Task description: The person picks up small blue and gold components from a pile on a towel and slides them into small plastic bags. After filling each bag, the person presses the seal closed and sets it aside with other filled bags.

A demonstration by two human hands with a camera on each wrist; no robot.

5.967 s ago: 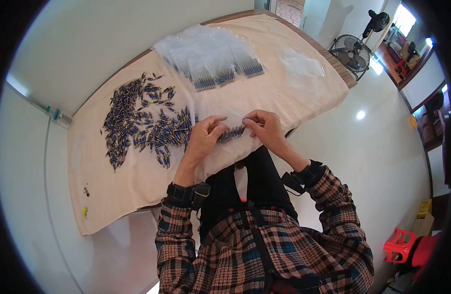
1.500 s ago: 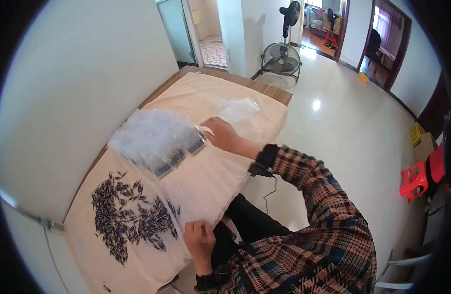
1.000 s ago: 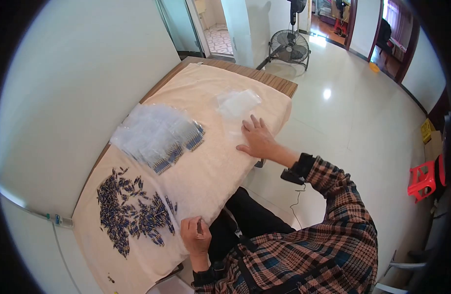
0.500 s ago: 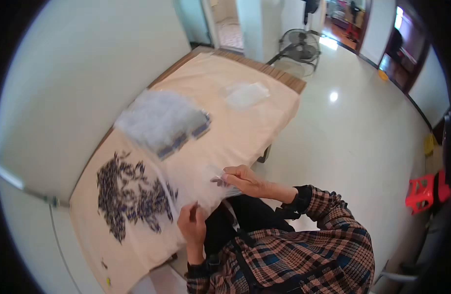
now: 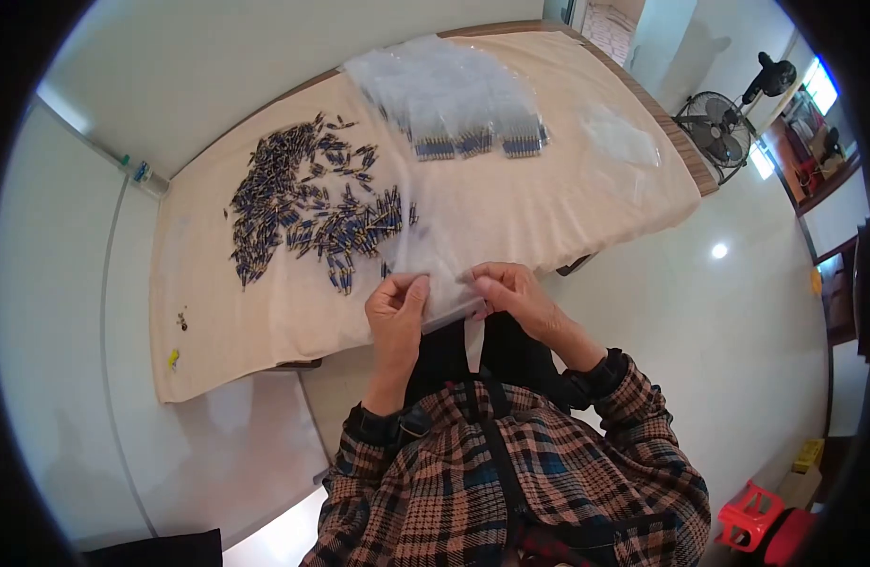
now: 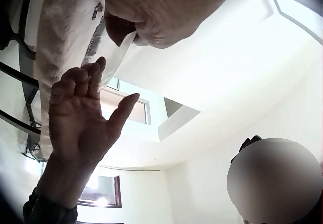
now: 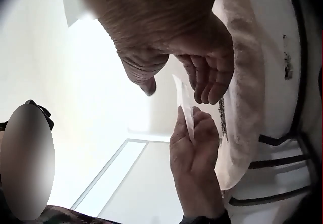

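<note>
Between thumb and fingers my left hand (image 5: pixel 394 317) pinches a thin clear plastic bag (image 7: pixel 184 108), at the table's front edge. My right hand (image 5: pixel 522 300) is close on the bag's other side; in the left wrist view its fingers and thumb stand apart around no object. To the left on the cloth lies a big loose heap of small blue pieces with gold-coloured ends (image 5: pixel 350 231). Farther back, filled clear bags (image 5: pixel 454 104) overlap in a pile, with blue pieces lined up along their near ends.
A beige cloth (image 5: pixel 548 208) covers most of the wooden table. Flat clear bags (image 5: pixel 624 142) lie at its right. Small dark bits and a yellow item (image 5: pixel 174 358) are at the left. A floor fan (image 5: pixel 716 132) and red stool (image 5: pixel 751 515) stand beyond.
Six seconds ago both hands held a bag with blue pieces. The right hand then reached the filled pile, touched near the flat bags, and came back; now the left hand holds a clear bag.
</note>
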